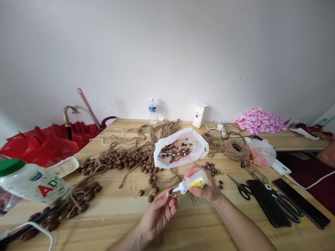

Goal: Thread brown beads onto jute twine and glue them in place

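Pinched between the fingertips of my left hand (161, 213) is a small dark brown shell piece (171, 192). My right hand (202, 188) is closed around a small white glue bottle (196, 180) with a yellow label, tilted so its nozzle meets the shell piece. Behind my hands lies an open white plastic bag (201, 141) holding many brown shell pieces. More shell pieces (211, 168) are heaped to the right of the bag. Round brown nuts (123, 158) tied to twine spread out on the left.
On the wooden table (117, 226) are scissors (242, 190), a black phone (267, 202), a twine coil (236, 150) and a water bottle (153, 111). A large white bottle (34, 183) stands left. Another person's arm (327, 154) shows at the right edge.
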`<action>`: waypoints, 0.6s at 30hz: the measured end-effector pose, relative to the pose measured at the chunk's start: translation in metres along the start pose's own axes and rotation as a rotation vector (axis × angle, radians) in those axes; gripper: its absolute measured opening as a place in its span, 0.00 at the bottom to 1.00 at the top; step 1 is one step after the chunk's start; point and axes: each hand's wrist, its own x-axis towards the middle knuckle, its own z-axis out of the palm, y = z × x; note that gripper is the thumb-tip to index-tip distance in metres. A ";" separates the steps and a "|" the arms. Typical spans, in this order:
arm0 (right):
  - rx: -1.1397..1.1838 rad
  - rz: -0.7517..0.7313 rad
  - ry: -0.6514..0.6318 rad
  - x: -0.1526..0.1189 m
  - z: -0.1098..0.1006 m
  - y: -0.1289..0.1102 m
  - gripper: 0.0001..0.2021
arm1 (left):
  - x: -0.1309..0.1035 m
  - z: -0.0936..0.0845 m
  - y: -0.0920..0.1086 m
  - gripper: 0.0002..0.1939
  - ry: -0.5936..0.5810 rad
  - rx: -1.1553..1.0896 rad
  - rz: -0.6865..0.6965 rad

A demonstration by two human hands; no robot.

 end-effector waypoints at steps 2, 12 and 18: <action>0.012 -0.015 -0.010 0.000 -0.001 -0.001 0.13 | 0.000 0.000 0.000 0.08 0.013 -0.003 0.001; 0.013 -0.010 -0.017 0.002 -0.005 -0.005 0.13 | -0.001 0.000 0.000 0.09 -0.022 -0.007 0.003; 0.038 0.041 0.068 0.002 -0.012 -0.003 0.14 | -0.001 -0.002 0.001 0.09 -0.053 -0.001 -0.002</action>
